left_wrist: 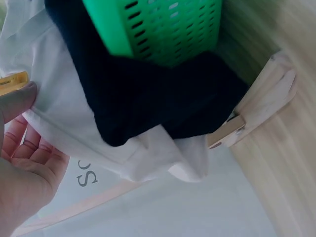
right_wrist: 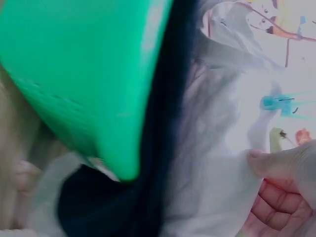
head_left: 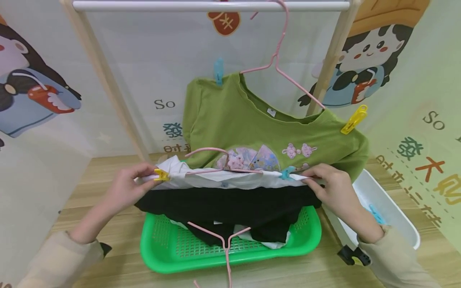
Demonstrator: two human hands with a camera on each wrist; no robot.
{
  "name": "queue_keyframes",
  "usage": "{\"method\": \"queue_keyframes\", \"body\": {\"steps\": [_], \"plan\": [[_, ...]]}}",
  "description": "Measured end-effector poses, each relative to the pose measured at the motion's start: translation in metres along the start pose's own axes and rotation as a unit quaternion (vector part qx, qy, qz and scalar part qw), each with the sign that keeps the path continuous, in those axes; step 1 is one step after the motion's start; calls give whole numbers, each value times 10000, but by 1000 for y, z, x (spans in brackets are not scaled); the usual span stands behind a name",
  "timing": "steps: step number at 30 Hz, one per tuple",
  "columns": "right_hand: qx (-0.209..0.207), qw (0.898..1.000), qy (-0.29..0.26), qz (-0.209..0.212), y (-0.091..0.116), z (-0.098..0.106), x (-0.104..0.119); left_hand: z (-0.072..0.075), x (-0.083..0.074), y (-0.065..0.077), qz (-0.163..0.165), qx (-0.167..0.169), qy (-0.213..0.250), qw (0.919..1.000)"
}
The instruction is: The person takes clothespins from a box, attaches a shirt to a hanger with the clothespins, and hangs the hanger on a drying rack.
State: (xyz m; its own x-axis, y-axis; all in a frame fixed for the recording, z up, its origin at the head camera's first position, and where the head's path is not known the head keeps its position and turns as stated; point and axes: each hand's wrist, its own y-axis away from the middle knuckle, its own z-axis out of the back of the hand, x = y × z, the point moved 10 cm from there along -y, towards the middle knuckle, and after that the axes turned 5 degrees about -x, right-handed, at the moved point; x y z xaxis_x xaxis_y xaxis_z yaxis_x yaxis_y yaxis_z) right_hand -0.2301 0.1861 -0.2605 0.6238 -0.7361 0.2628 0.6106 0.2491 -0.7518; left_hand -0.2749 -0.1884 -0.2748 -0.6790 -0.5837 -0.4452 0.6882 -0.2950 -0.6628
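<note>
A white-and-black shirt point(head_left: 223, 183), white along the top and black below, is stretched between both hands above the green basket. My left hand point(head_left: 131, 182) pinches its white left shoulder beside a yellow clothespin point(head_left: 161, 175). At the other shoulder, my right hand point(head_left: 333, 184) pinches the white cloth between thumb and fingers, a blue clothespin point(head_left: 287, 173) just inward of it. The hook of a pink hanger point(head_left: 207, 149) rises from the shirt's neckline. In the right wrist view, the thumb lies on the white fabric point(right_wrist: 217, 148) below the blue clothespin point(right_wrist: 276, 102).
Behind hangs a green T-shirt point(head_left: 223, 116) on a pink hanger point(head_left: 277, 56) from the white rail point(head_left: 209, 6), clipped with blue and yellow clothespins. More clothes lie in the green basket point(head_left: 165, 266); another pink hanger point(head_left: 227, 248) overlaps its front. A white tray point(head_left: 396, 216) stands right.
</note>
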Motion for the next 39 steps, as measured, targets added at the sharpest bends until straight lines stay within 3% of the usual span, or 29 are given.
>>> {"method": "queue_keyframes", "body": {"steps": [9, 15, 21, 31, 39], "plan": [[-832, 9950, 33, 548, -20, 31, 17, 15, -13, -31, -275, -221, 20, 9994], [-1262, 9901, -171, 595, -36, 50, 18, 31, -17, -59, 80, -425, -96, 9990], [-1484, 9880, -30, 419, -53, 63, 19, 44, -24, -86, 84, -775, -231, 9967], [-2274, 9728, 217, 386, -76, 85, 19, 54, -24, -136, 419, -890, -395, 9944], [-2482, 9669, 500, 328, -91, 95, 21, 59, -19, -160, 779, -983, -378, 9914]]}}
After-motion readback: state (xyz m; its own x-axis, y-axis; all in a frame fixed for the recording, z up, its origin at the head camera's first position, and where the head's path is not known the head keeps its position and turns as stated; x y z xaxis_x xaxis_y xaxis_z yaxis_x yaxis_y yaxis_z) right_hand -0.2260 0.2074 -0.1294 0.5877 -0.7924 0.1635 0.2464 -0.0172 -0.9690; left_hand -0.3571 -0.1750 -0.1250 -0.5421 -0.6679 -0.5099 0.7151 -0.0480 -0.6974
